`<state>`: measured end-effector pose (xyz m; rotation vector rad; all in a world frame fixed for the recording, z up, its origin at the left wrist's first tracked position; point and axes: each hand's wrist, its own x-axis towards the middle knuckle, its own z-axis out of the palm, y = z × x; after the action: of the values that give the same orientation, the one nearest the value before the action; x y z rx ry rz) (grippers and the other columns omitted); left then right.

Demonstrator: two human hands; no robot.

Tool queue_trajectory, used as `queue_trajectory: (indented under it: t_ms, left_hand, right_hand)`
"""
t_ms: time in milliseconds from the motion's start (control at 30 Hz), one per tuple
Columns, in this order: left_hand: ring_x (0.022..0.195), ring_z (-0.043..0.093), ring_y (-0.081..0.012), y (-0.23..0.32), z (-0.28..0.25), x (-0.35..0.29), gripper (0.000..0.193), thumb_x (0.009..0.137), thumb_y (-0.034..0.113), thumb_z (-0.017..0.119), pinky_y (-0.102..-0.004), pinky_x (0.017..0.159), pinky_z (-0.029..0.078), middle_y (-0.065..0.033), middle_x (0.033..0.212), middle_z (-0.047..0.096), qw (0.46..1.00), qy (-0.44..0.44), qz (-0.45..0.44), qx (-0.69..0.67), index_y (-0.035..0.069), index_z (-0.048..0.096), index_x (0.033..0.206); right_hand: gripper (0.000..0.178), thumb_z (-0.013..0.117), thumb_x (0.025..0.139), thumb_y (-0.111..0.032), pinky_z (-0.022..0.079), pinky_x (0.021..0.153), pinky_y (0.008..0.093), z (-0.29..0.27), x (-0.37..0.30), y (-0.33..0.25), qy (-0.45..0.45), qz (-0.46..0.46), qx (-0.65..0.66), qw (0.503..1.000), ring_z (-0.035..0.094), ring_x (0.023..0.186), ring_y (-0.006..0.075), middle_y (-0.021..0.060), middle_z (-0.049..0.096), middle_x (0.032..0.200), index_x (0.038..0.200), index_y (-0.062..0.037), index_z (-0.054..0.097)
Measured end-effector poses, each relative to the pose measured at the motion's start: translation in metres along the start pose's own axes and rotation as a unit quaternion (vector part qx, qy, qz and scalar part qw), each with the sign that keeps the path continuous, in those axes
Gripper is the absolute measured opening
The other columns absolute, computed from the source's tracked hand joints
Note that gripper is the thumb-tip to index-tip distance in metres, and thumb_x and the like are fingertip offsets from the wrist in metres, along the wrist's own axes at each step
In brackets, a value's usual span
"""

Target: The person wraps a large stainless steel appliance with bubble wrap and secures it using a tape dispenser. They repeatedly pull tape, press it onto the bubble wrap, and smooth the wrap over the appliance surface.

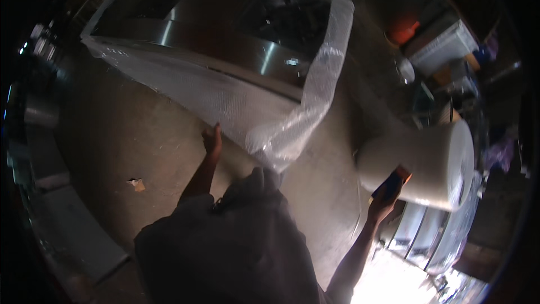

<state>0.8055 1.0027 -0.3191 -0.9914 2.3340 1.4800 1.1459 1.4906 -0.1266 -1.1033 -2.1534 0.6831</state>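
Note:
A large stainless-steel unit (219, 50) stands ahead of me, its lower sides and right end covered in bubble wrap (191, 81). My left hand (212, 142) is raised near the wrap's lower edge, fingers apart and holding nothing; I cannot tell whether it touches the wrap. Out to the right, my right hand (383, 204) grips a dark blue and orange hand-sized object (395, 181), whose exact kind is unclear. Just beyond that hand lies a big roll of bubble wrap (413, 160) on its side.
A torn brown scrap (136, 184) lies on the concrete floor (112, 135) at left. Pale flat panels (84, 236) rest at the lower left. A box (441, 48), an orange-red object (403, 32) and other clutter stand at the far right. Bright light falls at the lower right.

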Motion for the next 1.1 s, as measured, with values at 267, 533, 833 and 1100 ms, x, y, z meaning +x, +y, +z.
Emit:
queue_trajectory:
  t_ms: [267,533,833,1100]
  left_hand:
    - [0.152,0.038,-0.0369,-0.087,0.130,-0.047,0.086,0.104,0.037,0.059,-0.0460,0.124,0.030,-0.0265,0.165,0.035,0.978,-0.139,0.154,0.025,0.004,0.012,0.168]
    - [0.146,0.045,-0.0305,0.050,0.029,-0.158,0.061,0.102,0.035,0.057,-0.0478,0.121,0.034,-0.0167,0.154,0.053,0.921,0.054,0.235,-0.305,0.003,0.049,0.154]
    - [0.142,0.046,-0.0336,0.192,0.093,-0.294,0.092,0.073,0.058,0.089,-0.0633,0.120,0.027,-0.0134,0.143,0.055,0.885,0.143,0.358,0.260,0.015,0.055,0.147]
    - [0.076,0.060,-0.0284,0.174,0.089,-0.242,0.032,0.084,0.037,0.081,-0.0425,0.072,0.047,-0.0070,0.082,0.061,0.797,0.294,0.490,0.194,0.009,0.068,0.091]
  right_hand:
    - [0.068,0.072,0.096,-0.015,0.062,0.088,0.0464,0.167,0.147,-0.313,-0.259,-0.558,0.122,0.779,0.074,0.108,0.0431,0.0243,0.071,0.126,0.158,-0.0131,0.045]
    - [0.079,0.069,0.099,-0.028,0.060,0.086,0.0526,0.353,0.147,-0.505,-0.325,-0.762,0.043,0.558,0.074,0.094,0.0415,0.0186,0.073,0.116,0.165,-0.0334,0.028]
    - [0.081,0.069,0.098,-0.032,0.059,0.086,0.0503,0.467,0.122,-0.558,-0.306,-0.811,0.131,0.481,0.073,0.095,0.0396,0.0205,0.072,0.109,0.167,-0.0250,0.027]
    - [0.055,0.073,0.097,-0.032,0.053,0.098,0.0448,0.363,0.178,-0.516,-0.426,-0.756,0.282,0.409,0.066,0.113,0.0375,0.0166,0.068,0.124,0.147,-0.0134,0.059]
